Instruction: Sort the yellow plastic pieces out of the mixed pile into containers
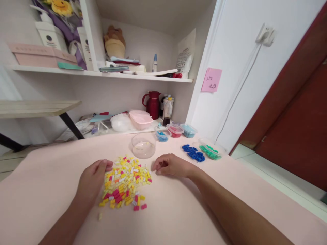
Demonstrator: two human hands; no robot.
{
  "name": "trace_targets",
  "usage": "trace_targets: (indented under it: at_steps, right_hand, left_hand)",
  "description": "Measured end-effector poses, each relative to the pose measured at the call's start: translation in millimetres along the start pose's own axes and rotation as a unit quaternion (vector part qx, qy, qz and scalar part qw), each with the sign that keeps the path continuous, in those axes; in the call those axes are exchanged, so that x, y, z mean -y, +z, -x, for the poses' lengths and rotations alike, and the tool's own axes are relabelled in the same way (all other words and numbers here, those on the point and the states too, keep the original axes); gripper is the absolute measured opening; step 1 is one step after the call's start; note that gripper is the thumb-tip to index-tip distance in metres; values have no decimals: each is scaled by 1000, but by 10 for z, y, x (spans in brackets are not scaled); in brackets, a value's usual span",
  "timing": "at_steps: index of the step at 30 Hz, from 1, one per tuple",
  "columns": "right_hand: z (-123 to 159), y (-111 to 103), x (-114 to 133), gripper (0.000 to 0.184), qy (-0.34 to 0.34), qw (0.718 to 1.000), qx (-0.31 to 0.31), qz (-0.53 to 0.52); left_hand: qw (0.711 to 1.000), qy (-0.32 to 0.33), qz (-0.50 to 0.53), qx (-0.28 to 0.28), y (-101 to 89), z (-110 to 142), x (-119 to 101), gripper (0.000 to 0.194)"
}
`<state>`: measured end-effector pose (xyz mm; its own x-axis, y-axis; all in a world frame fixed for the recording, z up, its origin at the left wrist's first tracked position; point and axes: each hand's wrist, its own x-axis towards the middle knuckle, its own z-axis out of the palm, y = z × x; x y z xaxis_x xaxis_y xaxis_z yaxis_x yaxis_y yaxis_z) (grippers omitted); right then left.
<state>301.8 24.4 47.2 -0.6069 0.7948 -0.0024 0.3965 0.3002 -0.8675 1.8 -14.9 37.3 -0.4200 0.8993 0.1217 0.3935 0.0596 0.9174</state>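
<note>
though near blocks, round dish apart

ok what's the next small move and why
Probably have the right hand move a pale one from the mixed pile of small pieces into the round clear tub: the hand is at the pile's edge, the tub stands just beyond, seeming to hold a few pale pieces, and the green pieces sit apart.
</note>
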Motion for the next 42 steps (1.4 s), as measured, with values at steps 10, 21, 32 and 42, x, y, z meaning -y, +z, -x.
trace_targets:
  at_steps: [10, 21, 32, 42]
  right_hand:
    - [-9, 113, 80, 22, -41, 989, -38, 137]
    - [-50, 203, 84, 15, -91, 987, -37, 127]
    - [32, 187, 299, 13, -131, 989, -11, 62]
    - [-330, -21, 312, 17, -165, 901, -390, 95]
  left_hand:
    - [1000, 11, 5, 4, 8, -19, 44, 33]
    - [1000, 6, 5, 11, 6, -7, 62, 32]
    - [1000, 2, 11, 21, -4, 10, 11, 32]
    - [999, 4, 34, 37, 6, -17, 76, 33]
